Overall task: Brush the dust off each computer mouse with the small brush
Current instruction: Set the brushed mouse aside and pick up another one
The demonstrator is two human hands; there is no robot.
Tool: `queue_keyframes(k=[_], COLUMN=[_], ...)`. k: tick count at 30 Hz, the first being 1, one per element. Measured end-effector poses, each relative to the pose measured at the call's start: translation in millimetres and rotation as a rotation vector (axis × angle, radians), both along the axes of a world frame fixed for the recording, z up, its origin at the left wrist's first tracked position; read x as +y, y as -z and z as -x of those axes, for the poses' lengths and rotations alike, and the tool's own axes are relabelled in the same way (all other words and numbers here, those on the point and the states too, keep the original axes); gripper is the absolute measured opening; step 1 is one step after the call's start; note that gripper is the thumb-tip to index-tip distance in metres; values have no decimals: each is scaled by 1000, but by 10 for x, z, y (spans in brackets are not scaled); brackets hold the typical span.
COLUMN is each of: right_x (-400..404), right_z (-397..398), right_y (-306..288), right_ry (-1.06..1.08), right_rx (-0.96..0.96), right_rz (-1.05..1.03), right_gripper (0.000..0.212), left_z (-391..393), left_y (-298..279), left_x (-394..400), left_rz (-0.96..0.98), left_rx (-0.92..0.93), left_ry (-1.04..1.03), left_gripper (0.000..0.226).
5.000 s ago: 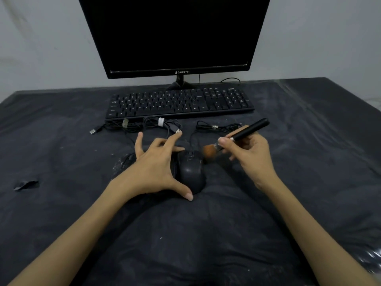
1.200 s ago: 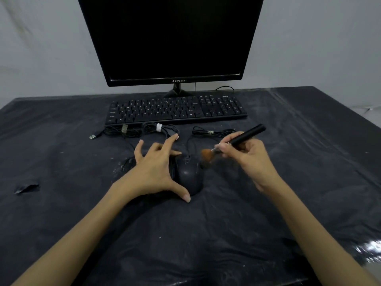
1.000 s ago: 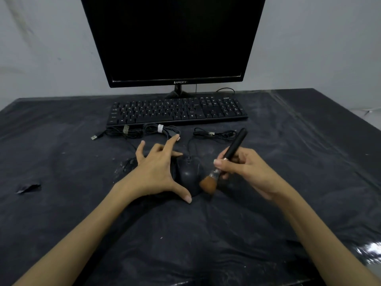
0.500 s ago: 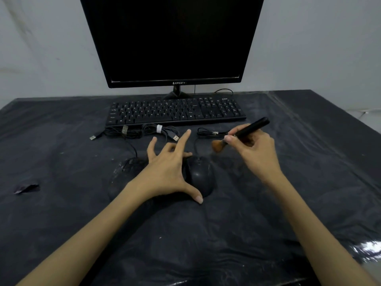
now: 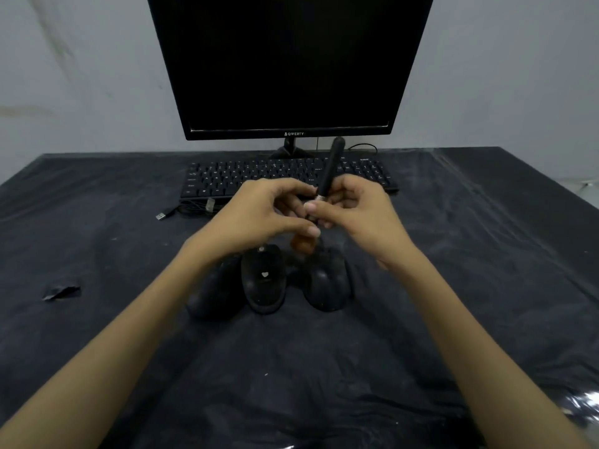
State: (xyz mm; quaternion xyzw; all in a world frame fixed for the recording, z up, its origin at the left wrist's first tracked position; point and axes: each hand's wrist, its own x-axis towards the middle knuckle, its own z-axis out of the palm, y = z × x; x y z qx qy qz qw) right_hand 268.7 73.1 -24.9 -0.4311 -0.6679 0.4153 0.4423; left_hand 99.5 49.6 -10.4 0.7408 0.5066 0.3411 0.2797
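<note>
Three black computer mice lie side by side on the dark sheet: the left mouse point(image 5: 212, 294), the middle mouse point(image 5: 264, 281) and the right mouse point(image 5: 328, 285). Both hands hover above them. My right hand point(image 5: 361, 212) grips the small brush point(image 5: 330, 166) near its metal collar, black handle pointing up. Its orange bristles point(image 5: 301, 245) hang just above the gap between the middle and right mice. My left hand point(image 5: 259, 215) is off the mice, its thumb and fingertips closed on the brush at the collar and bristles. My left forearm partly hides the left mouse.
A black keyboard point(image 5: 227, 179) and a dark monitor point(image 5: 288, 66) stand behind the hands. Bundled mouse cables with a USB plug point(image 5: 160, 216) lie before the keyboard. A torn flap point(image 5: 61, 291) in the plastic-covered sheet sits at the left.
My left hand has let go of the mouse and risen to the brush. The brush has swung upright between both hands. All three mice now show in a row.
</note>
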Motion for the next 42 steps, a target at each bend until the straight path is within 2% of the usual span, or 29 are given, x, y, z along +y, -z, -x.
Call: queue_keyframes(k=[4, 7, 9, 11, 12, 14, 18, 20, 24, 27, 28, 29, 31, 32, 34, 36, 37, 38, 40, 41, 42], right_x=[-51, -139, -274, -468, -551, -642, -473, -370, -315, -308, -304, -297, -287, -285, -279, -272, -271, -268, -260, -259, -258], right_z=[50, -63, -140, -140, -116, -57, -123, -221, -348, -383, -386, -385, -386, -386, -390, -390, -390, -386, -388, -389, -389], right_y=[-24, 116, 280, 449, 523, 619, 635, 592, 564, 599, 610, 618, 634, 637, 645, 645, 645, 646, 650, 647, 646], right_ry=[-16, 164, 304, 314, 300, 285, 227, 193, 143, 135, 134, 135, 146, 148, 149, 150, 149, 149, 151, 149, 147], right_rx=[-16, -207, -459, -660, -712, -758, -700, -661, -560, -513, -502, -495, -490, -490, -491, -491, -490, -489, -488, -489, -488], right_rz=[28, -9, -14, 42, 61, 49, 54, 93, 144, 164, 167, 167, 168, 168, 161, 158, 159, 159, 156, 156, 157], right_gripper=[23, 25, 45, 79, 93, 106, 109, 110, 109, 109, 109, 110, 109, 109, 109, 109, 108, 108, 109, 109, 109], left_z=[87, 165, 223, 275, 295, 295, 180, 110, -44, 3, 44, 74, 50, 5, -35, 23, 68, 115, 102, 47, -7], left_y=[181, 313, 358, 369, 369, 362, 384, 416, 498, 501, 479, 455, 408, 404, 493, 535, 530, 530, 475, 463, 480], left_x=[82, 104, 109, 124, 133, 136, 99, 89, 131, 306, 341, 358, 319, 277, 269, 322, 342, 366, 351, 328, 315], left_rz=[99, 178, 209, 214, 218, 232, 285, 285, 199, -20, -36, -12, 99, 146, 98, -52, -74, -58, 20, 50, 32], left_rx=[-101, -242, -355, -437, -475, -541, -547, -455, -169, 204, 200, 121, -117, -168, 0, 242, 246, 159, -105, -159, -105], left_ry=[-38, -29, -89, -167, -198, -234, -194, -163, -133, -343, -399, -394, -266, -200, -179, -339, -393, -392, -257, -180, -139], left_gripper=[32, 38, 28, 21, 20, 19, 21, 22, 22, 17, 17, 17, 19, 20, 18, 18, 19, 19, 20, 20, 18])
